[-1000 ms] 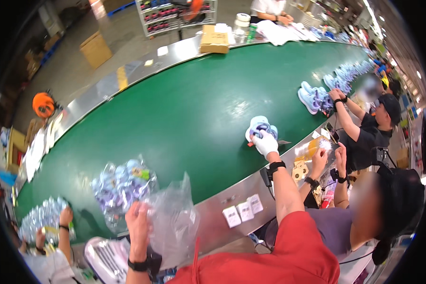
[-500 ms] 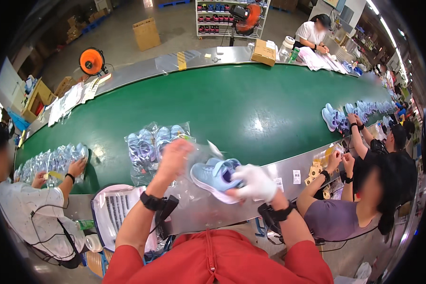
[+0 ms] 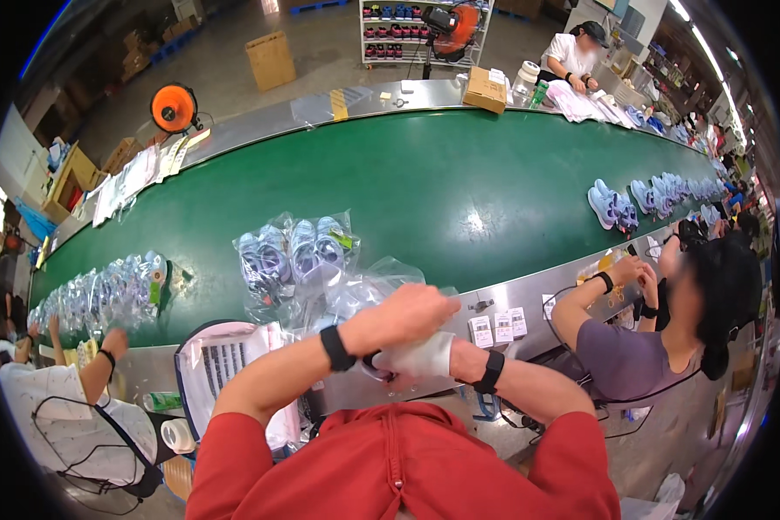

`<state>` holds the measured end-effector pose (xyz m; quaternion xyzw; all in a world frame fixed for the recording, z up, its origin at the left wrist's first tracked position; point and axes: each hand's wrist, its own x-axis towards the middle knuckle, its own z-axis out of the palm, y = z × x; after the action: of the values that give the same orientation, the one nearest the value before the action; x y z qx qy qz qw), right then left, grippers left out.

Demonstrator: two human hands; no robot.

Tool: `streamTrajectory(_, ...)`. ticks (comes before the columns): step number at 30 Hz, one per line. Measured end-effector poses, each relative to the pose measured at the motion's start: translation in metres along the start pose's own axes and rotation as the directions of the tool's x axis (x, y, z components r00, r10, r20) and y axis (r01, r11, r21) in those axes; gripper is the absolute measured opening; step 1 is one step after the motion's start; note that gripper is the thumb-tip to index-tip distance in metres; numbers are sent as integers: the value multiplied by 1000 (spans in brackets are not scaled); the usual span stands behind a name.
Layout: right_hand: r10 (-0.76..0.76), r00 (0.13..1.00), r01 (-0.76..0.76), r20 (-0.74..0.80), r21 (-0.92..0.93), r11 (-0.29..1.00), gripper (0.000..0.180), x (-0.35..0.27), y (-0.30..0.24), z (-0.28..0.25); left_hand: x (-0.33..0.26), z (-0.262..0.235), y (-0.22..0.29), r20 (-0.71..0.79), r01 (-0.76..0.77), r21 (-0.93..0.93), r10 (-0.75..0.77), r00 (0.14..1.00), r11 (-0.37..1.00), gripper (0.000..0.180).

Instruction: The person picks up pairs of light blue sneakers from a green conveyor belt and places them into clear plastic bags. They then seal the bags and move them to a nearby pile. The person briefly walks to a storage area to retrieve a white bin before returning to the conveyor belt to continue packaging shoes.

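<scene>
My bare left hand (image 3: 403,314) crosses rightward over my right hand, its fingertips smeared by motion. Below it, my right hand (image 3: 418,355), in a white glove, is closed on a light blue shoe (image 3: 373,369), mostly hidden under my hands and wrist. A clear plastic bag (image 3: 388,276) spreads just beyond my hands, with something pale blue showing through it. To the left of that bag, light blue shoes (image 3: 264,260) lie in clear bags on the green belt, and a bright green tag shows on one.
White printed tags (image 3: 494,328) and a small dark object (image 3: 482,305) lie on the metal edge (image 3: 529,290) at right. Bagged shoes (image 3: 104,290) line the belt (image 3: 390,191) at far left, unbagged shoes (image 3: 614,208) at right. Co-workers sit on both sides. A chair (image 3: 186,373) stands at left.
My left hand has swung right, across my right hand. The right hand has drawn the shoe left and nearer my body. White tags now show on the metal edge where the glove was.
</scene>
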<state>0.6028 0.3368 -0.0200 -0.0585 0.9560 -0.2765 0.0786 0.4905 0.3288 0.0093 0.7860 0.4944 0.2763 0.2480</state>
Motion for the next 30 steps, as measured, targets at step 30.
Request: streamTrajectory(30,404,914,-403,27,170,899,26,87,122,57,-164,-83,26,-827,639,-320,-535,171,699,10)
